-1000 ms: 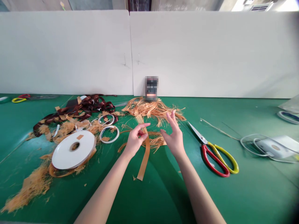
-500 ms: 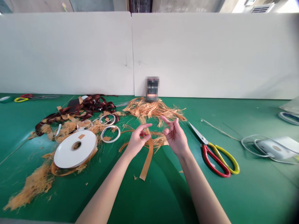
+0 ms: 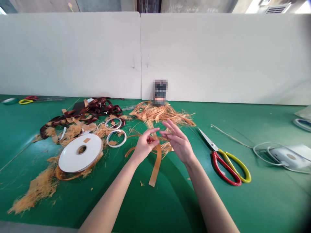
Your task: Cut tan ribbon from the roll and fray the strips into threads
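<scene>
White panels [image 3: 209,55], corded white box [image 3: 293,157]

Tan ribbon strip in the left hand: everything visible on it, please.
The flat, narrow tan ribbon strip looks like thin woven fabric with a slight sheen. Its near end is cut nearly straight; the far end is split into fine strands, pointing toward the loose pile of shredded tan strands. The left hand holds it partway along, and the near part curves down over the smooth green tabletop. The right hand's fingers are close by; contact can't be told.
</scene>
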Demonstrator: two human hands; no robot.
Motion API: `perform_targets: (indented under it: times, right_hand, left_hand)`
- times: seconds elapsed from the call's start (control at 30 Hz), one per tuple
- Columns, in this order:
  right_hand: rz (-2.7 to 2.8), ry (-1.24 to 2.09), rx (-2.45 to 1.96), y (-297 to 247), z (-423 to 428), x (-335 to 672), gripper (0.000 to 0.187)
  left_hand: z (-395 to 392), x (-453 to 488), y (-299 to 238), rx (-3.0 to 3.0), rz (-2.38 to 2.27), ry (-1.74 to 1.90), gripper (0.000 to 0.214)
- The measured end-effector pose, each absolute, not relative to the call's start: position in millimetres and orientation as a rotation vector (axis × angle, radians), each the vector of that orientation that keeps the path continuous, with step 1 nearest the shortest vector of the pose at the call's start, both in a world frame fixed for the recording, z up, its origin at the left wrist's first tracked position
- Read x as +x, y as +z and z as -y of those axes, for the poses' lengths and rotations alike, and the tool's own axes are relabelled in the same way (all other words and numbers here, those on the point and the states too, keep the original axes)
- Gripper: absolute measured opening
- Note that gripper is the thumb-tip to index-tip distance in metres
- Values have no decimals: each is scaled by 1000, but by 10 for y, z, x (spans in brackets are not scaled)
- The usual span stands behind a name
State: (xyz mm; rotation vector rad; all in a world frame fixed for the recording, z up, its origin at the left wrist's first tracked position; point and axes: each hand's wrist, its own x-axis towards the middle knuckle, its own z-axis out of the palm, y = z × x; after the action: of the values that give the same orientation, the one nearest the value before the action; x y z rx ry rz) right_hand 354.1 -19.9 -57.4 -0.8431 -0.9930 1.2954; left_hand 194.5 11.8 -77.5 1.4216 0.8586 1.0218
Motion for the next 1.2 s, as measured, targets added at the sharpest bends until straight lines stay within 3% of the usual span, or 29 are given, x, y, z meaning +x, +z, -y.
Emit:
perform_targets:
  times: [0.1,0.13,0.23,0.33,0.53,0.63,0.8,0.93,1.1,1.2]
  right_hand:
    - [1207,950,-1052,-704,144,3547,63]
    - [1285,851,-1153,-735,137,3548,56]
    - [1402,694,-1391,-759,144,3529,10]
    - [1286,861,-1371,-696,169,3490,31]
    - [813,1325,-762,-485,214,3503,53]
    - [793,1324,-849,-469,222,3533,49]
    - [941,1477,-1222,-543,228,3546,77]
    - [1035,1663,-1049,-492,266,3576,73]
    - [847,1435,-818,-472,250,3577,38]
    - [1004,1163,-944,-611,196,3558,59]
  left_hand:
    - [-121,1940,-764,1442,-855,1030,46]
    - [-123,1938,-763,1446,-853,1032,47]
    - [-127,1936,-765,1454,-855,1032,47]
    - [-126,1937,-769,1450,-863,1033,48]
    - [-134,1935,-788,1418,-863,1030,49]
    - [-138,1932,-801,1428,-864,1045,50]
    - [-138,1925,-804,1427,-865,1068,53]
    - [-136,1924,-802,1411,-876,1043,55]
    - [-119,1943,-783,1428,-892,985,54]
    - [-111,1945,-766,1455,-881,991,53]
